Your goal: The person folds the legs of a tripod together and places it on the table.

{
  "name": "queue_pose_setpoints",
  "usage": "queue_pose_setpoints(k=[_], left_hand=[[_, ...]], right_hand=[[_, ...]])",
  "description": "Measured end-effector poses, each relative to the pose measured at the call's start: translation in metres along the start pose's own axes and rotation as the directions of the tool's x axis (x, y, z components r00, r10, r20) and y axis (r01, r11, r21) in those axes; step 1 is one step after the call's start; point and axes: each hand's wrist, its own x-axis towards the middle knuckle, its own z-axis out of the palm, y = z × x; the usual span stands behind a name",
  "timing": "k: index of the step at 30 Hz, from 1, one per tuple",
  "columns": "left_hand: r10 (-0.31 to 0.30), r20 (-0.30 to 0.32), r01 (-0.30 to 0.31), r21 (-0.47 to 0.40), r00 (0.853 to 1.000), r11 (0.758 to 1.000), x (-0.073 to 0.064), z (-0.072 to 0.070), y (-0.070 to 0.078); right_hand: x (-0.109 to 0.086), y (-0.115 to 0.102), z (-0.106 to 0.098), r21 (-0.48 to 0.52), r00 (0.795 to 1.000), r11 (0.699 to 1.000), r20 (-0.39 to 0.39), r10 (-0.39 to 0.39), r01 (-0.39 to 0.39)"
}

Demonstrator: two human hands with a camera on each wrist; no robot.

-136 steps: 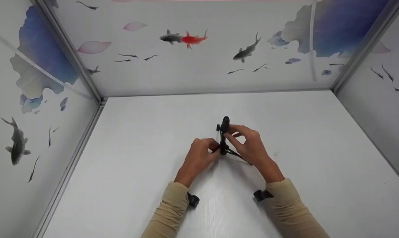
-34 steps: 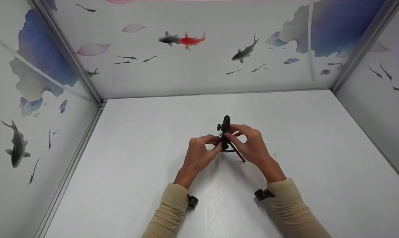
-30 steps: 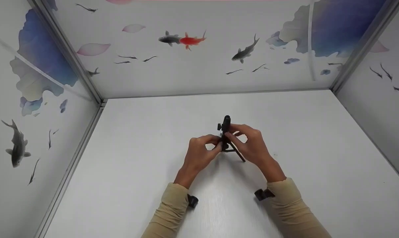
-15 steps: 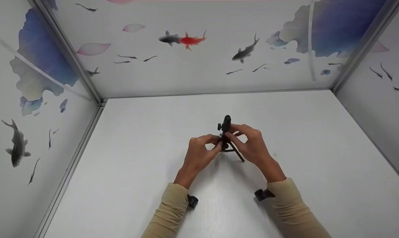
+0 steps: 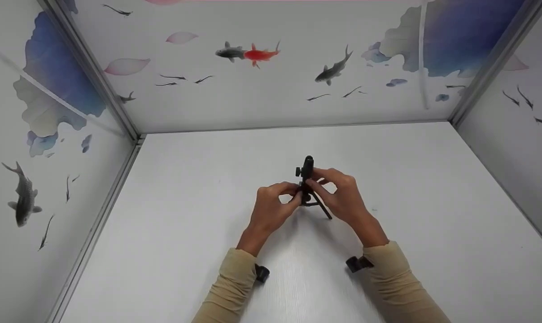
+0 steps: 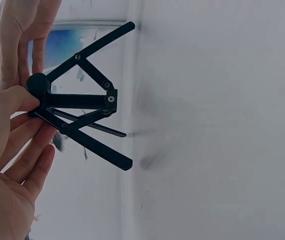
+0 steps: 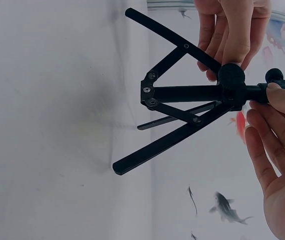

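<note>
A small black tripod (image 5: 308, 168) stands between both hands near the middle of the table, its legs spread. In the left wrist view, hinged braces link the tripod's legs (image 6: 100, 148) to its centre post (image 6: 77, 101). The left hand (image 5: 271, 208) pinches the hub where the legs meet, thumb beside a round knob (image 6: 37, 83). Higher up, the right hand (image 5: 340, 197) grips the neck, thumb just below a smaller knob (image 7: 274, 75). The right fingertips are partly hidden behind the tripod's neck in the right wrist view.
The white tabletop (image 5: 185, 202) is bounded by a back wall (image 5: 271, 103) and side walls printed with fish and petals. Metal rails (image 5: 96, 76) run up the corners. A black wrist camera (image 5: 262, 273) sits on the left sleeve, another (image 5: 358, 264) on the right.
Since the earliest frame the left hand has shifted slightly up on the tripod, and the visible leg slants more steeply, with a lower strut showing. Over the last second almost nothing moves.
</note>
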Motion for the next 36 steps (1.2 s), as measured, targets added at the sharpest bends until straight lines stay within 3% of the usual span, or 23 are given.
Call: queue_pose_setpoints(k=[36], left_hand=[[0.036,-0.060,-0.037,-0.012,0.998,0.999,0.0008,0.0003,0.0029]], right_hand=[[0.0003,-0.0006,-0.0012,-0.011,1.000,1.000,0.002,-0.004,0.004]])
